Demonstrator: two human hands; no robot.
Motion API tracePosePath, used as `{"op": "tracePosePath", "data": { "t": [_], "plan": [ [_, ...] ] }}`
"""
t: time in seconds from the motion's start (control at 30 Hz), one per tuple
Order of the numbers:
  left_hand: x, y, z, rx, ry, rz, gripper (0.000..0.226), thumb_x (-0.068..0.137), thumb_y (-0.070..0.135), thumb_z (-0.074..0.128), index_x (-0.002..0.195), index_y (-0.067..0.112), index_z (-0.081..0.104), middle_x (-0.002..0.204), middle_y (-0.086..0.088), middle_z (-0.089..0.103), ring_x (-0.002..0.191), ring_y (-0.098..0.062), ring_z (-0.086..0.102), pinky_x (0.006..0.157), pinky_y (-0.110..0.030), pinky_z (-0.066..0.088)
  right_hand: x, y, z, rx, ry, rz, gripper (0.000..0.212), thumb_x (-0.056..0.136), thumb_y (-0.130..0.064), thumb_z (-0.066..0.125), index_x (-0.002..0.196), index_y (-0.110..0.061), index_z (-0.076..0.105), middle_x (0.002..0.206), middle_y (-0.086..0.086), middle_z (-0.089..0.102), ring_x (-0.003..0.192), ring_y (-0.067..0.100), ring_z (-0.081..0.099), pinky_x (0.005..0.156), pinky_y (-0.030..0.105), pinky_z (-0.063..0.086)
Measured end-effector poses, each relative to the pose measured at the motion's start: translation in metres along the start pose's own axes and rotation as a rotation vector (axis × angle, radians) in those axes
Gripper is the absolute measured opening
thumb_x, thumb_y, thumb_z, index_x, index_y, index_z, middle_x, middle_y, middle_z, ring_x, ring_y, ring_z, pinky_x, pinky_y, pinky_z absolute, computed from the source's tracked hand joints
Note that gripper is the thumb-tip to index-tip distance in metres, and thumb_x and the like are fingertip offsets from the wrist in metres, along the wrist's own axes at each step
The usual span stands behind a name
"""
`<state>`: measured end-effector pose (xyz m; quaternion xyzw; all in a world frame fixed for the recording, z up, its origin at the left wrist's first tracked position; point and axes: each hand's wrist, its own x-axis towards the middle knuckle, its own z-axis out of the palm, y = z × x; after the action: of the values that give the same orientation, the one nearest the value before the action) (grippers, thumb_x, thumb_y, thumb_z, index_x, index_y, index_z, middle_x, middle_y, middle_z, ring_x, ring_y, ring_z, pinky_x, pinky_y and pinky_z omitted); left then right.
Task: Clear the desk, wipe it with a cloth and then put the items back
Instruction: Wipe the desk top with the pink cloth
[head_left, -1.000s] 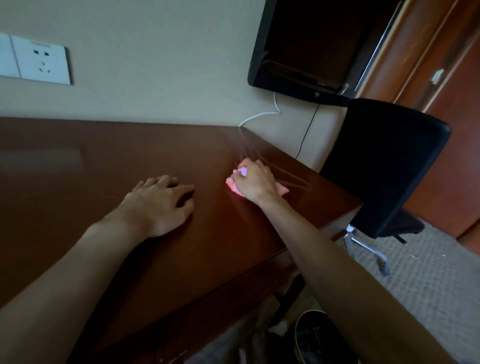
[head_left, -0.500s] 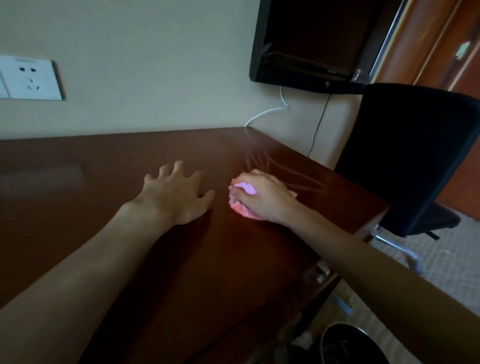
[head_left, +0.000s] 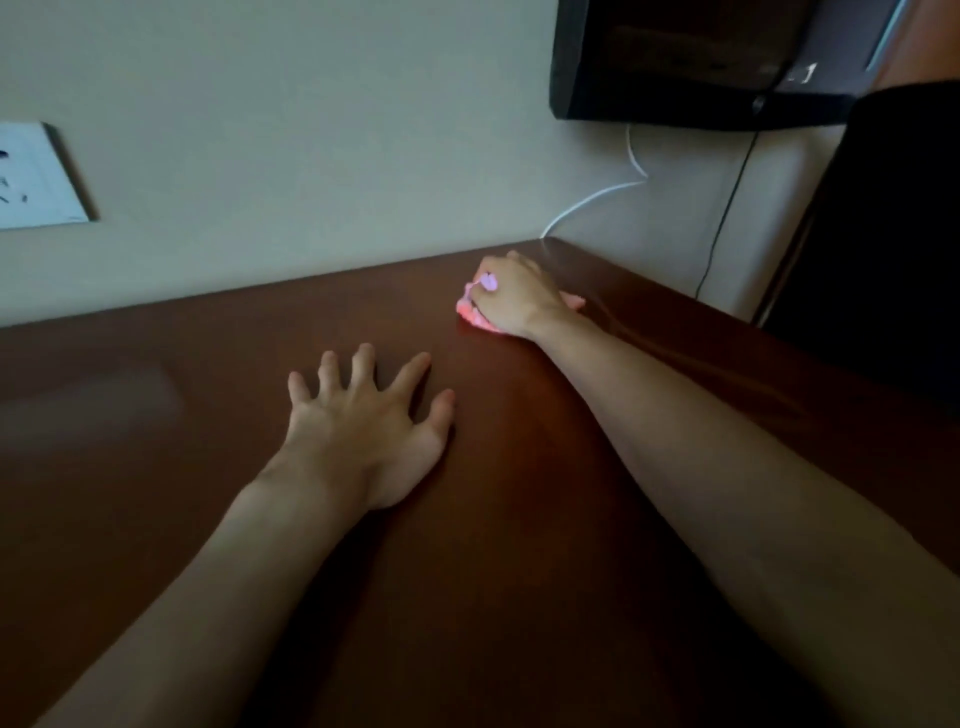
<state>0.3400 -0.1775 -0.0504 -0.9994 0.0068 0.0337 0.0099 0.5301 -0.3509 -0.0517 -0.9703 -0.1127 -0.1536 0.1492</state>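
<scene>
From the head view, the brown worktop (head_left: 156, 519) carries only two hands and a cloth; no container shows anywhere on it. The right hand (head_left: 514, 299) lies at the far right corner of the worktop, close to the wall, its grip curled round a bunched pink cloth (head_left: 470, 312) that it presses against the surface; cloth shows at the hand's left edge and a little at its right. The left hand (head_left: 363, 431) rests flat nearer the middle, fingers straight and spread, its grip holding nothing. A wall socket (head_left: 36, 176) sits at far left, a dark screen (head_left: 701, 57) hangs at upper right with a white cable (head_left: 587, 200) and a black cable (head_left: 727, 202) below it, and a black chair (head_left: 883, 234) stands at right.

Half a second earlier the cloth and right hand lay nearer, just beside the left thumb; now they are well apart, farther toward the wall.
</scene>
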Motion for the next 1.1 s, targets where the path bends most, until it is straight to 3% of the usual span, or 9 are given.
{"op": "tracePosePath", "data": {
  "t": [0.07,0.17,0.37,0.47,0.57,0.73,0.87,1.03,1.1],
  "plan": [
    [-0.001,0.0,0.002,0.0,0.011,0.006,0.069,0.092,0.075,0.003,0.156,0.049,-0.003,0.168,-0.008,0.0,0.153,-0.038,0.001,0.121,-0.061,0.005,0.026,-0.002,0.009,-0.023,-0.012,0.022,0.037,0.084,-0.054,0.051,0.082,-0.019,0.062,0.102,0.001,0.069,0.102,0.022,0.064,0.09,0.029,0.048],
    [0.0,-0.001,0.002,-0.022,0.043,0.012,0.069,0.093,0.075,0.006,0.157,0.049,0.003,0.168,-0.008,0.004,0.153,-0.039,0.003,0.12,-0.062,0.007,0.038,-0.007,0.013,-0.017,0.023,0.064,0.035,0.091,-0.047,0.053,0.107,-0.02,0.068,0.12,0.012,0.064,0.114,0.033,0.06,0.094,0.034,0.046],
    [-0.003,-0.003,0.003,-0.074,0.067,0.02,0.07,0.093,0.075,0.013,0.157,0.047,0.012,0.167,-0.011,0.01,0.152,-0.04,0.008,0.12,-0.063,0.008,-0.036,-0.012,-0.014,0.032,0.013,0.003,0.028,0.097,-0.038,0.055,0.111,-0.017,0.067,0.12,0.016,0.062,0.116,0.036,0.058,0.09,0.034,0.044],
    [-0.008,-0.004,0.0,-0.074,0.062,0.021,0.071,0.093,0.075,0.013,0.157,0.047,0.013,0.167,-0.011,0.011,0.151,-0.041,0.01,0.119,-0.063,0.009,-0.103,-0.014,-0.036,0.079,-0.009,-0.047,0.027,0.093,-0.043,0.055,0.102,-0.02,0.066,0.11,0.01,0.062,0.11,0.034,0.06,0.085,0.034,0.044],
    [-0.012,-0.005,-0.004,-0.069,0.06,0.015,0.072,0.092,0.077,0.014,0.157,0.046,0.016,0.166,-0.01,0.015,0.15,-0.04,0.014,0.119,-0.063,0.013,-0.167,-0.015,-0.057,0.108,-0.003,-0.124,0.049,0.084,-0.058,0.038,0.1,-0.021,0.066,0.104,0.003,0.062,0.104,0.029,0.061,0.085,0.037,0.048],
    [-0.013,-0.004,-0.004,-0.059,0.071,0.033,0.073,0.091,0.078,0.017,0.156,0.045,0.021,0.163,-0.011,0.022,0.147,-0.041,0.022,0.117,-0.062,0.019,-0.23,-0.011,-0.08,0.144,-0.011,-0.259,0.046,0.087,-0.054,0.041,0.102,-0.023,0.072,0.106,-0.008,0.067,0.101,0.013,0.061,0.091,0.03,0.044],
    [-0.004,-0.008,-0.019,-0.056,0.016,0.04,0.071,0.09,0.078,0.026,0.153,0.046,0.029,0.158,-0.012,0.03,0.141,-0.044,0.033,0.11,-0.059,0.034,-0.194,0.001,-0.059,0.157,0.02,-0.23,0.036,0.088,-0.052,0.044,0.098,-0.029,0.07,0.103,-0.007,0.066,0.1,0.016,0.064,0.09,0.037,0.049],
    [0.011,-0.002,-0.028,0.08,0.032,0.053,0.07,0.091,0.078,0.024,0.149,0.041,0.037,0.149,-0.013,0.037,0.132,-0.045,0.04,0.098,-0.052,0.043,-0.107,-0.004,-0.028,0.068,0.071,-0.136,0.02,0.094,-0.039,0.056,0.1,-0.024,0.067,0.106,0.003,0.062,0.105,0.028,0.06,0.079,0.03,0.038],
    [0.017,0.003,-0.028,0.164,0.034,0.053,0.073,0.09,0.08,0.021,0.149,0.041,0.038,0.147,-0.013,0.037,0.131,-0.045,0.042,0.099,-0.054,0.045,-0.07,-0.008,-0.015,0.068,0.056,-0.092,0.022,0.095,-0.04,0.055,0.103,-0.023,0.067,0.108,0.007,0.06,0.108,0.031,0.059,0.083,0.032,0.04]
  ]
}}
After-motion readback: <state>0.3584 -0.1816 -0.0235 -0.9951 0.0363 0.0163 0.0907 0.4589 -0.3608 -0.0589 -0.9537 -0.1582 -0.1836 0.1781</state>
